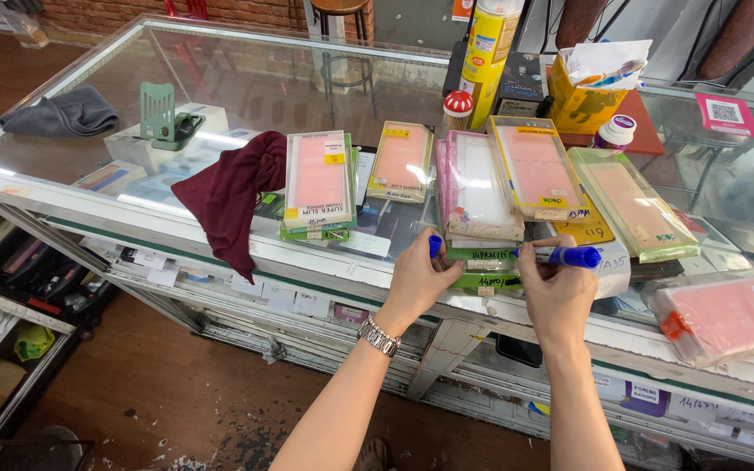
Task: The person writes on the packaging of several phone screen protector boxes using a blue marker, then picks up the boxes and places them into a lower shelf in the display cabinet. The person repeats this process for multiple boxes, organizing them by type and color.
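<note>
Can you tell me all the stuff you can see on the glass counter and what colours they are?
glass counter: one, clear, fills the view
phone case boxes: several, clear with pink, green or yellow, across the counter's near half
cloth: one, dark red, hanging over the counter's near edge
grey cloth: one, far left
phone stand: one, green, left
spray can: one, yellow, at the back
yellow box: one, holding papers, back right
marker: one, blue, in the right hand
marker cap: one, blue, in the left hand
left hand: wears a silver watch
right hand: grips the marker
</note>
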